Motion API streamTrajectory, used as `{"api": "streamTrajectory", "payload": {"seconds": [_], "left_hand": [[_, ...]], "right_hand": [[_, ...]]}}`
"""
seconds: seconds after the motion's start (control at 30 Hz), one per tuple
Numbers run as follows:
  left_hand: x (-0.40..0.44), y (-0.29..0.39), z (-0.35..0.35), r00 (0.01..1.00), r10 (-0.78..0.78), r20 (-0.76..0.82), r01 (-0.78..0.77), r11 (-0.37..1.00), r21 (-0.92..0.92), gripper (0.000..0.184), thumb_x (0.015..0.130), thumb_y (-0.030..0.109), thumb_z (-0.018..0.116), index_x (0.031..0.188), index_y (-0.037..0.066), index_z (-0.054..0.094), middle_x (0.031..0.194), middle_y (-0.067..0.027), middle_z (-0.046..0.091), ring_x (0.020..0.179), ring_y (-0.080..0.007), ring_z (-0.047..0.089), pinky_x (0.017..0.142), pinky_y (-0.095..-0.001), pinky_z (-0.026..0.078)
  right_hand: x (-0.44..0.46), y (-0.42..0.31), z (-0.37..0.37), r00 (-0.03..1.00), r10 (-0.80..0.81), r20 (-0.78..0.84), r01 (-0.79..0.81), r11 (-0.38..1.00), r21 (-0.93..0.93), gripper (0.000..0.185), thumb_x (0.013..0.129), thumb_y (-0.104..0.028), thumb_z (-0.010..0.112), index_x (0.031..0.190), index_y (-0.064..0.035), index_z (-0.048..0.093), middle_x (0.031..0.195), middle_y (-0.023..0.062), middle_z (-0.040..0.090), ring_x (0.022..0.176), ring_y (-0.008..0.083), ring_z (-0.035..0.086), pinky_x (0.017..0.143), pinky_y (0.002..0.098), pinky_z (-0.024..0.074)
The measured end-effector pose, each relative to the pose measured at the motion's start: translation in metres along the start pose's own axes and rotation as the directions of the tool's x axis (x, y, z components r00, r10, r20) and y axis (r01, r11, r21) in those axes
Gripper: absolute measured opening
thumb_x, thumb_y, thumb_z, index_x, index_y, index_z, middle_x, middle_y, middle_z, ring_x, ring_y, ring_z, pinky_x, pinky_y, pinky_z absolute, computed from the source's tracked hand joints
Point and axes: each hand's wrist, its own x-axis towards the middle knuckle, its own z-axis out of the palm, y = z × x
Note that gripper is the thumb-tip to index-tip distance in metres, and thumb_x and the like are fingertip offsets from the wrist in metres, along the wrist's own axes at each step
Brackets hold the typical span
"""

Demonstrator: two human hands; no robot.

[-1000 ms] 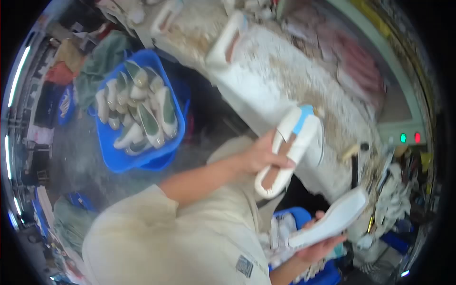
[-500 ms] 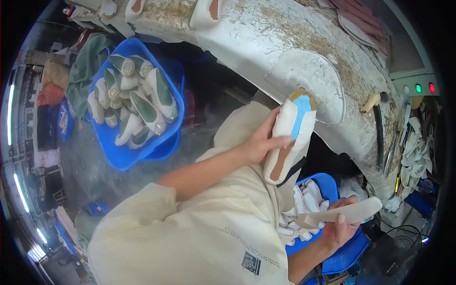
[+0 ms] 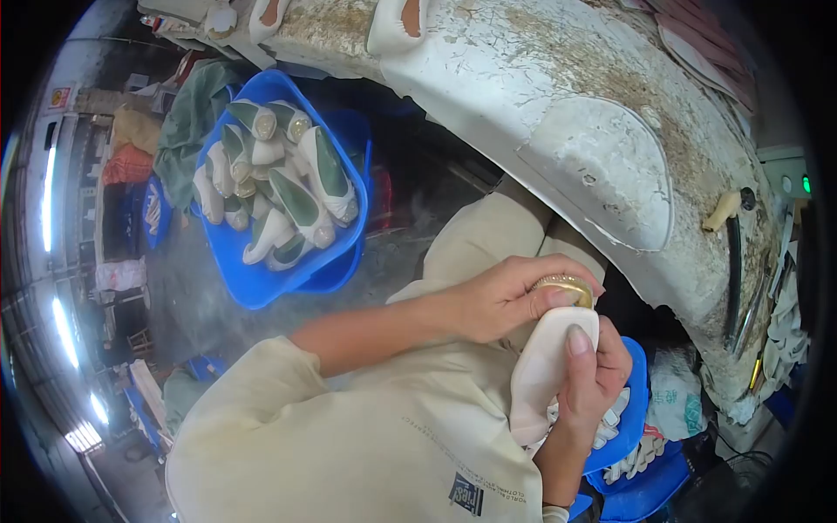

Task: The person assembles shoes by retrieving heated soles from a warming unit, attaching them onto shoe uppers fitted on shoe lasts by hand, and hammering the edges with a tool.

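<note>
My left hand (image 3: 514,298) is closed round a shoe, whose gold toe (image 3: 571,289) shows between thumb and fingers; the rest of the shoe is mostly hidden. Just below, my right hand (image 3: 593,375) grips a pale sole (image 3: 551,362), thumb flat on its face. The sole's upper end meets or nearly meets the gold toe; whether they touch I cannot tell. Both hands are in front of my lap.
A blue basket (image 3: 248,283) of white shoes with green insoles stands at the left. The worn white bench (image 3: 488,78) curves across the top and right, with a hammer-like tool (image 3: 724,211) on it. Another blue basket (image 3: 639,375) holding white pieces is beside my right hand.
The two hands have come together. The shoe has turned so its gold toe shows, and the sole has swung from nearly level to upright beside it. The camera view has shifted slightly.
</note>
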Motion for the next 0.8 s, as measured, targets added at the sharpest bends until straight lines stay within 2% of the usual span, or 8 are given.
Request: {"api": "streamTrajectory", "payload": {"seconds": [0.13, 0.23, 0.33, 0.43, 0.53, 0.63, 0.73, 0.8], "left_hand": [[0.001, -0.004, 0.001, 0.999, 0.035, 0.016, -0.034, 0.995, -0.091, 0.108, 0.085, 0.086, 0.022, 0.140, -0.005, 0.045, 0.128, -0.0158, 0.058, 0.122, -0.0220, 0.054, 0.105, -0.0355, 0.041], [0.004, 0.004, 0.001, 0.998, -0.054, 0.040, 0.055, 0.998, -0.030, 0.131, 0.069, 0.097, 0.008, 0.140, -0.007, 0.042, 0.127, -0.0176, 0.058, 0.120, -0.0234, 0.055, 0.105, -0.0357, 0.041], [0.006, 0.003, 0.001, 0.999, -0.026, 0.038, 0.025, 1.000, 0.008, 0.131, 0.069, 0.097, 0.009, 0.140, -0.007, 0.043, 0.126, -0.0176, 0.058, 0.120, -0.0241, 0.056, 0.104, -0.0360, 0.041], [0.005, -0.007, 0.005, 0.998, 0.049, -0.039, -0.049, 0.999, 0.006, 0.116, 0.077, 0.095, 0.015, 0.134, 0.000, 0.048, 0.115, -0.0163, 0.061, 0.109, -0.0275, 0.059, 0.095, -0.0366, 0.043], [0.005, -0.008, 0.007, 0.997, 0.060, -0.057, -0.056, 0.997, 0.060, 0.117, 0.075, 0.096, 0.014, 0.133, 0.000, 0.049, 0.115, -0.0177, 0.061, 0.106, -0.0301, 0.060, 0.093, -0.0366, 0.044], [0.004, -0.011, 0.007, 0.989, 0.131, -0.067, -0.128, 0.991, 0.046, 0.096, 0.090, 0.083, 0.025, 0.133, 0.000, 0.050, 0.115, -0.0192, 0.061, 0.106, -0.0325, 0.061, 0.093, -0.0380, 0.045], [0.004, 0.003, 0.003, 0.999, 0.016, -0.028, -0.011, 0.987, 0.158, 0.072, 0.104, 0.056, 0.031, 0.139, -0.005, 0.046, 0.127, -0.0200, 0.058, 0.118, -0.0302, 0.058, 0.100, -0.0386, 0.045], [0.001, 0.006, 0.000, 1.000, 0.002, -0.026, 0.003, 0.981, 0.196, 0.056, 0.104, 0.038, 0.034, 0.138, -0.004, 0.047, 0.129, -0.0204, 0.059, 0.120, -0.0317, 0.058, 0.102, -0.0392, 0.044]], "right_hand": [[0.000, 0.005, -0.005, 1.000, -0.011, 0.022, 0.012, 0.999, -0.051, 0.018, 0.095, -0.015, 0.063, 0.092, 0.0034, 0.066, 0.078, -0.0015, 0.061, 0.070, 0.0037, 0.049, 0.063, 0.0191, 0.0364], [0.002, 0.004, -0.004, 1.000, -0.001, -0.011, 0.000, 0.999, -0.048, 0.018, 0.096, -0.015, 0.064, 0.090, 0.0027, 0.066, 0.077, -0.0023, 0.059, 0.070, 0.0033, 0.047, 0.063, 0.0186, 0.0352], [0.003, 0.001, -0.001, 0.999, -0.001, -0.050, -0.003, 0.997, -0.073, 0.019, 0.096, -0.015, 0.064, 0.089, 0.0020, 0.065, 0.077, -0.0026, 0.058, 0.069, 0.0033, 0.046, 0.062, 0.0189, 0.0342], [0.004, 0.001, -0.001, 0.997, -0.012, -0.073, 0.004, 0.994, -0.106, 0.020, 0.097, -0.016, 0.064, 0.087, 0.0017, 0.064, 0.073, -0.0021, 0.058, 0.066, 0.0032, 0.045, 0.059, 0.0196, 0.0337], [0.006, 0.002, 0.001, 0.994, -0.044, -0.101, 0.027, 0.987, -0.158, 0.022, 0.096, -0.016, 0.064, 0.084, 0.0017, 0.063, 0.065, -0.0013, 0.059, 0.059, 0.0031, 0.045, 0.053, 0.0208, 0.0336], [0.006, 0.001, 0.002, 0.992, -0.055, -0.112, 0.031, 0.978, -0.204, 0.021, 0.096, -0.014, 0.064, 0.082, 0.0012, 0.062, 0.064, -0.0010, 0.059, 0.058, 0.0032, 0.045, 0.052, 0.0214, 0.0336], [0.005, 0.004, 0.000, 0.994, -0.069, -0.090, 0.044, 0.967, -0.249, 0.019, 0.094, -0.012, 0.066, 0.082, 0.0009, 0.061, 0.065, 0.0004, 0.060, 0.058, 0.0035, 0.046, 0.051, 0.0219, 0.0348], [0.004, 0.006, -0.002, 0.995, -0.091, -0.046, 0.075, 0.957, -0.279, 0.014, 0.093, -0.011, 0.068, 0.087, 0.0010, 0.061, 0.066, 0.0023, 0.061, 0.058, 0.0036, 0.047, 0.052, 0.0223, 0.0366]]}}
